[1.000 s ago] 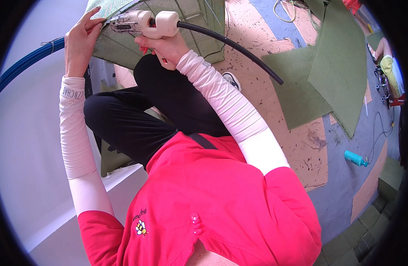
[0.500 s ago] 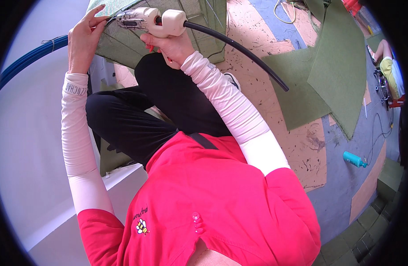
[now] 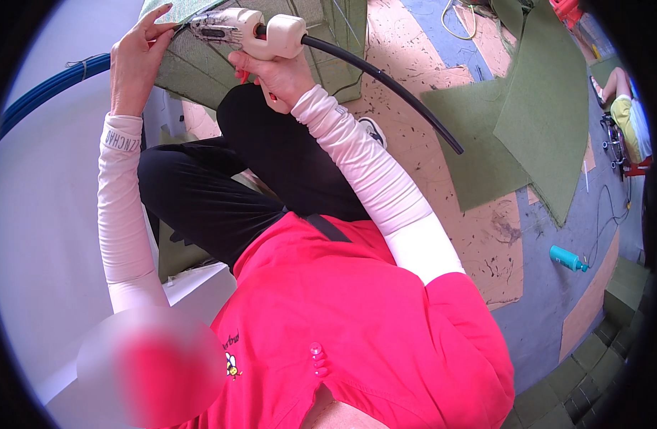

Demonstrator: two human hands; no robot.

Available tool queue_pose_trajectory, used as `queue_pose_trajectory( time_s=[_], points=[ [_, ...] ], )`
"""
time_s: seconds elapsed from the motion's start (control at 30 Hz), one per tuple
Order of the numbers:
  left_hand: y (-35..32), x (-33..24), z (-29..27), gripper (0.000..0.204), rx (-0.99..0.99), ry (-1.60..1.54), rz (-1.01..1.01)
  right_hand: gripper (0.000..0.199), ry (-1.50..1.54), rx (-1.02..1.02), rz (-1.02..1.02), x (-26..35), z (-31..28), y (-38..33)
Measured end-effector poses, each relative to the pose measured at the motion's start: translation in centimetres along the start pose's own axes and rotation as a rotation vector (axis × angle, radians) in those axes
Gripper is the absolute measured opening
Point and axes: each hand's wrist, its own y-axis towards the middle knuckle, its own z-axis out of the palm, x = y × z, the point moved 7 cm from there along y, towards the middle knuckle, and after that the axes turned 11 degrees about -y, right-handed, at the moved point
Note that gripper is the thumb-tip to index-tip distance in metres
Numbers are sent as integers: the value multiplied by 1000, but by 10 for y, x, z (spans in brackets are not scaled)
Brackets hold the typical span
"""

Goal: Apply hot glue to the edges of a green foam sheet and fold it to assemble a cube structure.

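Note:
My right hand (image 3: 284,77) is wrapped round the handle of a white hot glue gun (image 3: 253,34), its front end smeared with dark residue. A long black glue stick (image 3: 385,82) runs out of the gun's back and curves down to the right. The gun's nozzle points left, close to the fingers of my left hand (image 3: 137,63). With thumb and fingers brought together, that hand pinches the edge of a green woven-covered panel (image 3: 203,71), part of a boxy piece in front of my knees. What the nozzle touches is too small to make out.
A bundle of blue tubes (image 3: 53,84) lies at far left. Green sheets (image 3: 539,114) overlap on glue-spotted cardboard (image 3: 407,118) to the right. A teal bottle (image 3: 568,258) lies on the floor; green blocks (image 3: 593,357) stand lower right. Another person (image 3: 623,118) sits at far right.
The glue gun and its black stick have shifted slightly to the right, the nozzle drawing a little away from my left fingers. My left hand keeps its pinch on the panel edge.

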Motion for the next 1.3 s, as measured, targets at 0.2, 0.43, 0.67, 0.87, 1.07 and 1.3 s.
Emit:
queue_pose_trajectory(
  time_s=[0.2,0.43,0.67,0.87,1.07,1.3],
  points=[
    [-2,-5,1,37,-4,30,-8,26,-57,-27,-97,3,-2,-2],
    [-1,-1,-2,38,-14,13,1,27,-138,-64,-142,1,2,2],
    [0,-1,-1,38,-5,-23,16,26,-54,-22,-90,5,2,0],
    [0,1,-2,38,-17,14,28,28,-72,-50,-68,1,0,0],
    [0,-4,-2,38,-6,10,31,32,-3,-50,-54,3,-1,-1],
    [1,1,2,38,-2,-41,13,31,29,-66,-74,5,-6,-2]
  ],
)
